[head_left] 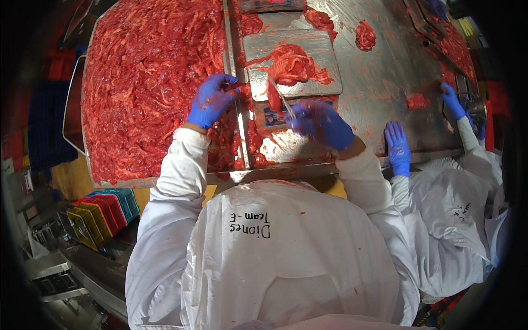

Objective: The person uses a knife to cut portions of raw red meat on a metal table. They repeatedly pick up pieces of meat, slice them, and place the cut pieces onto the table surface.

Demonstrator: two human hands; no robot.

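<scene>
Head view: black handwriting, upside down, across the white apron (pixel 286 258); more on the co-worker's white clothing (pixel 448 192); blue-marked panel (pixel 273 114) on the scale (pixel 324 49), too small to read; steel table (pixel 374 102), smeared red, scraps lying about; yellowish floor (pixel 70 179); yellow, red and teal crates (pixel 111 212) at lower left, contents hard to tell; red meat (pixel 148 93) heaped in a broad bed left of the metal divider (pixel 242 118); a smaller pile (pixel 297 66) on the scale's plate; left hand (pixel 212 103), blue-gloved, fingers half spread and bent, at the meat's edge by the divider; right hand (pixel 322 125), likewise gloved, fingers closed round a slim metal tool (pixel 285 103), its tip at the pile, a meat strip (pixel 273 98) hanging beside it; co-worker's gloved hand (pixel 397 147) flat near the table edge.
</scene>
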